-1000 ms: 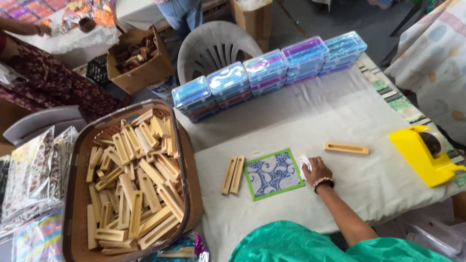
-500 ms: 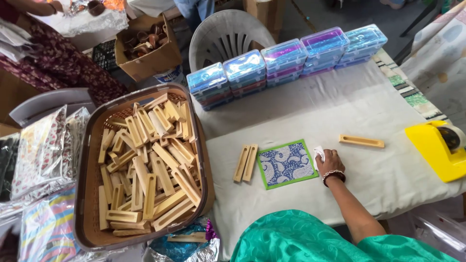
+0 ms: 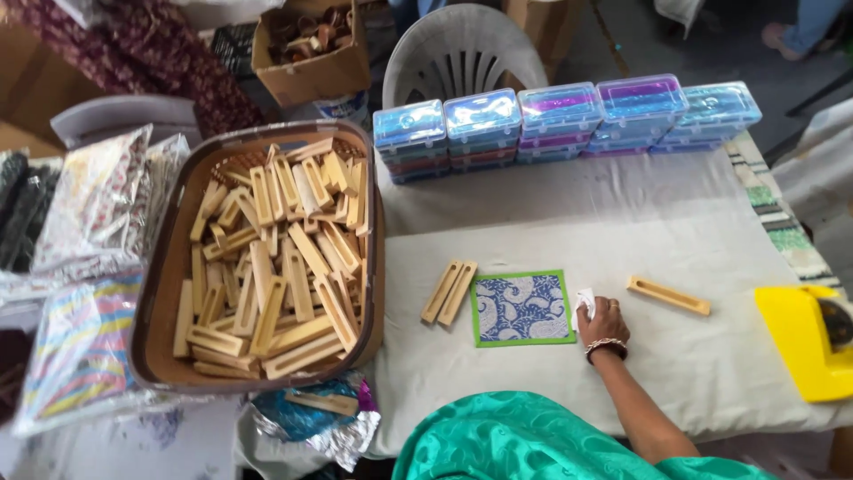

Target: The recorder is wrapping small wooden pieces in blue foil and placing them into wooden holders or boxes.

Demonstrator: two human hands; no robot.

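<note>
Head view shows the right hand (image 3: 602,322) curled on a small white bit (image 3: 584,303), touching the right edge of the blue patterned square (image 3: 521,308) on the counter (image 3: 675,231). Pressing gently, with the fingers flat, would keep the square still. Two wooden sticks (image 3: 450,292) lie past its far side. What the white bit is, I cannot tell. The left hand is out of sight.

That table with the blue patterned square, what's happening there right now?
A person in a green garment has the right hand on the cloth-covered table, holding a small white piece at the right edge of the blue patterned square with a green border. Two wooden strips lie left of the square and one wooden strip lies to its right. A basket full of similar strips sits at the left. The left hand is out of view.
</note>
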